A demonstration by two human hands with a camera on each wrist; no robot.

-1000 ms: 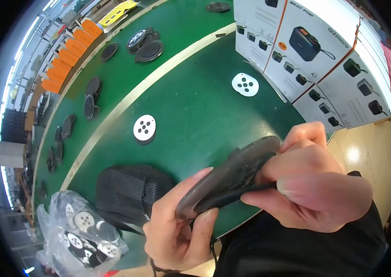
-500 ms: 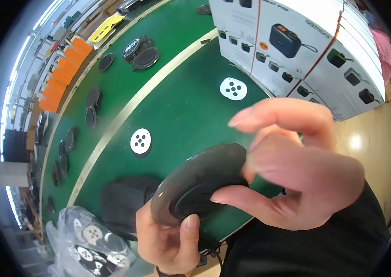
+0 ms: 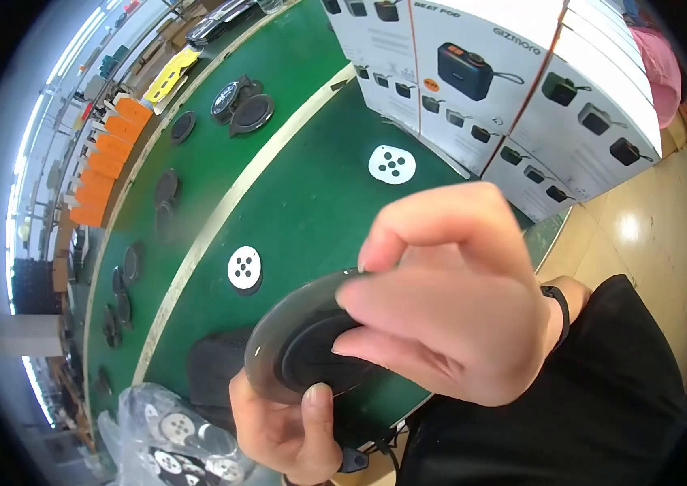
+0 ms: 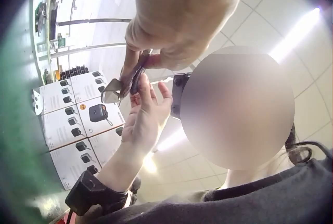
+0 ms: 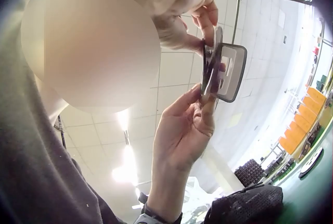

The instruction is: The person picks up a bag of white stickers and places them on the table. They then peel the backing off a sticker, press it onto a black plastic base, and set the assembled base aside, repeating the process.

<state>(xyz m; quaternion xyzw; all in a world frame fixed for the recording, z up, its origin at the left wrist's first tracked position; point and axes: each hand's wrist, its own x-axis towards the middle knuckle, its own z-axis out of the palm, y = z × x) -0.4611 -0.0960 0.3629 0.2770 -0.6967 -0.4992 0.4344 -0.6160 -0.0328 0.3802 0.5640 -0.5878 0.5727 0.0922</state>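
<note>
A dark round disc (image 3: 283, 348) with a raised inner ring is gripped at its lower left edge by my left hand (image 3: 283, 429), thumb on the near face. My right hand (image 3: 457, 308) is at the disc's right edge, hiding part of it; in the right wrist view the right hand's (image 5: 179, 18) thumb and fingers pinch the disc's upper end. There a rounded rectangular frame (image 5: 241, 73) stands out from the disc, and the left hand (image 5: 182, 130) holds the lower end. The disc (image 4: 136, 75) appears edge-on in the left wrist view.
Two white round pieces with black dots (image 3: 244, 268) (image 3: 392, 165) lie on the green table (image 3: 303, 219). Printed boxes (image 3: 473, 89) stand at the right. Several black discs (image 3: 251, 114) lie beyond the pale line. A plastic bag (image 3: 145, 433) and black mesh case (image 3: 214, 368) are at lower left.
The disc has moved left and down in the head view and turned its ringed face more toward the camera. My right hand let go of the disc's edge, then came back to it.
</note>
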